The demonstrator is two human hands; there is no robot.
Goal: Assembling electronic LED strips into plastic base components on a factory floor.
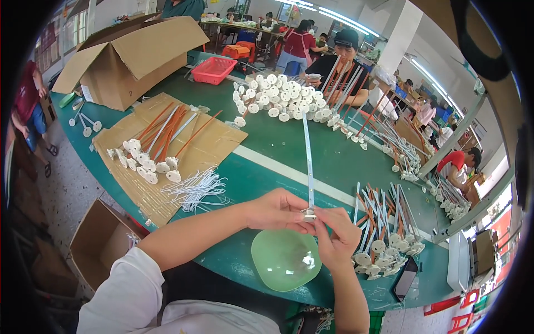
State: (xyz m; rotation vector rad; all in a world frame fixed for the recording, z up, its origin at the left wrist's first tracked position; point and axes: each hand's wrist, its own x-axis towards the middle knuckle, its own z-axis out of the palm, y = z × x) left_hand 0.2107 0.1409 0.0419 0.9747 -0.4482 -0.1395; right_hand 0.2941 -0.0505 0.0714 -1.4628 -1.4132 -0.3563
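Observation:
In front of me a long pale strip (309, 161) stands nearly upright, with a small white round piece at its lower end. My left hand (278, 210) pinches that lower end from the left. My right hand (336, 234) closes on it from the right with thumb and fingers. The fingers partly hide the joint. Just below the hands sits a shallow light green bowl (286, 261) with a few small shiny bits inside. Right of my right hand lies a bundle of white and brown strips with round white bases (384, 247).
A loose bunch of thin white cords (197, 188) lies left, beside more disc-based strips (147, 161) on a cardboard sheet (214, 131). Farther off are a large carton (111, 78), a red basket (214, 70) and a heap of white discs (281, 97). A phone (406, 278) lies right. A person (356, 72) sits opposite.

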